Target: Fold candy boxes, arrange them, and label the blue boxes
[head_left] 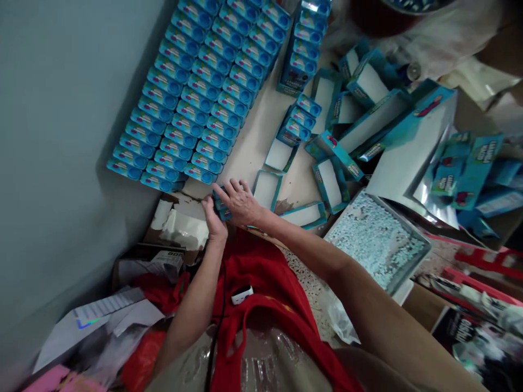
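At the table's front edge, my left hand (215, 222) and my right hand (241, 202) close on small blue boxes (221, 206) from both sides. My left thumb and palm press the left side, while the right hand's fingers reach over the top and largely hide them; how many there are I cannot tell. Just beyond my hands, long rows of matching blue boxes (192, 103) stand packed side by side along the wall. An open blue display tray (267, 188) lies right of my right hand. Past it, another tray (279, 155) has a few boxes at its far end.
More open trays (330, 185) lie scattered to the right. A metal pan (376, 234) of pale blue pellets stands near my right forearm. Beyond it is a carton (412, 163) with blue packaging. A torn cardboard box (182, 226) and papers sit lower left, beside the wall.
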`<state>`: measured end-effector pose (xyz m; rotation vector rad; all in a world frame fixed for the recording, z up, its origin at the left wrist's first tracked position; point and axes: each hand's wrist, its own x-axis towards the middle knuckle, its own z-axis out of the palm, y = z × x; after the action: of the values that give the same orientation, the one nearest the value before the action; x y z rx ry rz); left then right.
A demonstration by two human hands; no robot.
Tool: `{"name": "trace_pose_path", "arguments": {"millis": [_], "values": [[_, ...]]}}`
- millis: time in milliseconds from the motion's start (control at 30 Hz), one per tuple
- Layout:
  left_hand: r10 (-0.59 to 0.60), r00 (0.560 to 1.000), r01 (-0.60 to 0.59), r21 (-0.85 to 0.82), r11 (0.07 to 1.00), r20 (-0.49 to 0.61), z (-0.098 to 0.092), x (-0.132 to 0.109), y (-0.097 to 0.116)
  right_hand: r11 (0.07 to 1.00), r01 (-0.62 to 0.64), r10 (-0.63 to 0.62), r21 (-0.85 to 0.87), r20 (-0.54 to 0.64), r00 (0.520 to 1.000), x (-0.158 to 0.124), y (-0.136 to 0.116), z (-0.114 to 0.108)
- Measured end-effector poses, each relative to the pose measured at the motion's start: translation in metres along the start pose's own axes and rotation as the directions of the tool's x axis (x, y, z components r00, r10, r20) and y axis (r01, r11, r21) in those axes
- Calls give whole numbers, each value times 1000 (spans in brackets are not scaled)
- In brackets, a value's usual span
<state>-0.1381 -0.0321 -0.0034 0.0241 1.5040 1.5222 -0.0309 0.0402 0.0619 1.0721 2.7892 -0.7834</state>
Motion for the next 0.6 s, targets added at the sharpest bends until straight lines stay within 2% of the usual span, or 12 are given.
{"name": "trace_pose_path", "arguments": {"millis": [67, 133, 167, 200, 233, 267, 300, 333, 367, 433, 500, 600], "values": [[-13, 999, 16, 62, 998, -45, -9, -6, 5, 1000, -19, 20, 14, -62, 998, -16, -1, -7], [25, 991, 5, 228, 974, -128, -14, -15, 5, 993, -119, 117, 5, -209, 971, -37, 5, -15], [63, 989, -13, 340, 940, -137, -14, -20, 2, 981, -194, 183, -5, -315, 931, -47, 11, -20], [107, 989, -49, 459, 887, -101, -11, -24, -2, 959, -282, 248, -14, -432, 867, -55, 21, -25], [148, 989, -114, 573, 812, -12, -5, -27, -8, 929, -370, 301, -18, -546, 782, -61, 34, -29], [178, 976, -214, 668, 713, 122, 4, -29, -13, 895, -445, 334, -16, -637, 694, -64, 49, -32], [188, 944, -329, 729, 600, 272, 14, -29, -19, 866, -499, 349, -13, -699, 625, -65, 65, -35], [180, 900, -432, 758, 489, 396, 25, -28, -24, 845, -534, 357, -14, -730, 583, -63, 81, -35], [168, 864, -501, 772, 392, 475, 35, -25, -28, 832, -554, 363, -20, -735, 572, -60, 97, -34], [160, 837, -547, 797, 254, 523, 50, -18, -33, 824, -565, 377, -45, -700, 606, -52, 121, -28], [180, 829, -557, 810, 181, 530, 54, -11, -34, 812, -581, 411, -53, -655, 634, -46, 133, -20], [173, 792, -608, 783, 134, 586, 49, -3, -32, 796, -604, 467, -40, -596, 654, -41, 138, -17]]}}
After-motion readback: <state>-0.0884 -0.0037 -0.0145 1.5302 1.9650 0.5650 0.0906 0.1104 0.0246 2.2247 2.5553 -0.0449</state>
